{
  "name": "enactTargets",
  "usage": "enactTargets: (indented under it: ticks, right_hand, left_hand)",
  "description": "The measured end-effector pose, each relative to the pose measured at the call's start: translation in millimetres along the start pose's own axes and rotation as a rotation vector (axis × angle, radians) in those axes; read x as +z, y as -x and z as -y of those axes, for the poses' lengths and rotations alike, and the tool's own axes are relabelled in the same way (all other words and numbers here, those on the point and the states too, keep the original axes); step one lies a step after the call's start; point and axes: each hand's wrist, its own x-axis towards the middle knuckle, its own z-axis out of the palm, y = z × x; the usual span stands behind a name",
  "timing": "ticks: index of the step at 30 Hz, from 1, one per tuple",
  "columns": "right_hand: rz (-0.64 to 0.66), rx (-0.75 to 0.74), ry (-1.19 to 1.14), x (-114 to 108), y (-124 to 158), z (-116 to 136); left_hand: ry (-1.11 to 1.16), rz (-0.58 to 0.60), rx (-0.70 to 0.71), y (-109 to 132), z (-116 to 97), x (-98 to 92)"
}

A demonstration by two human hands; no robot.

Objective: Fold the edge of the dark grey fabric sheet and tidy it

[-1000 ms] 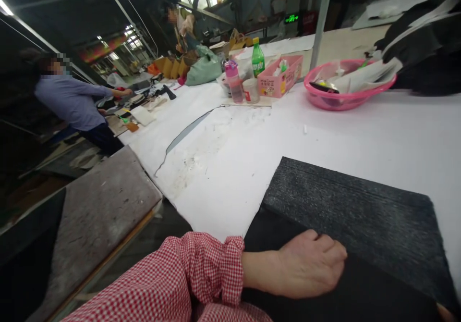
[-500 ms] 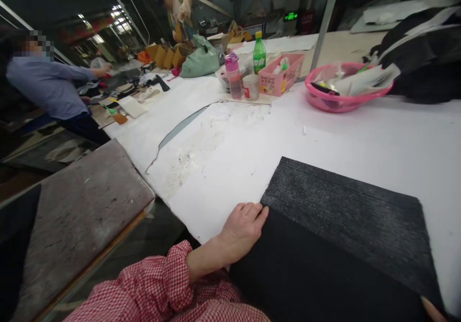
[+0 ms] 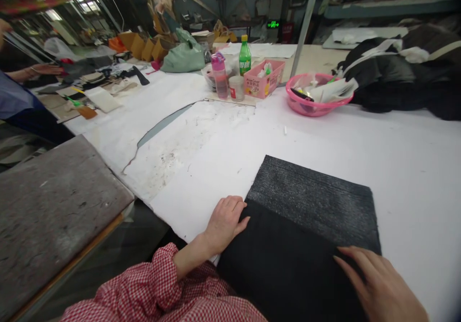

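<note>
A smooth black fabric sheet (image 3: 288,269) lies over a speckled, rough-looking black sheet (image 3: 313,199), whose far part shows past the smooth sheet's edge. My left hand (image 3: 224,223) is at the far left corner of the smooth sheet, fingers bent over its edge and thumb a little apart on top. At the right end of the same edge, my right hand (image 3: 382,281) has thumb and fingertips brought close together on the fabric. Both sheets rest on the white-covered table (image 3: 406,168); the near end of the smooth one runs out of view.
Beyond the sheets stand a pink basket (image 3: 317,109) of odds and ends, a pink box (image 3: 257,86), a green bottle (image 3: 245,55), a pink-capped bottle (image 3: 221,84) and a jar (image 3: 236,91). A grey-brown board (image 3: 61,206) is at left. Another person's hand (image 3: 46,69) works farther off.
My view has swung right, bringing my right hand fully into sight on the smooth sheet's edge. My left thumb has moved apart from the fingers at the corner.
</note>
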Motion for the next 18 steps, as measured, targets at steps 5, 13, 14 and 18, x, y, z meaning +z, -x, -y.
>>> enactTargets:
  ticks: [5,13,14,18]
  right_hand:
    - [0.135,0.019,0.000,5,-23,7]
    - [0.232,0.049,-0.064,-1,-29,0]
    - [0.254,0.101,-0.083,-2,-28,0]
    - [0.307,0.258,-0.125,-7,-22,-7]
  left_hand:
    - [0.023,0.010,-0.001,-1,2,-0.9]
    - [0.024,0.015,0.008,0,3,-1.5]
    - [0.025,0.016,0.007,0,4,-1.7]
    - [0.031,0.018,0.005,-1,4,-2.3]
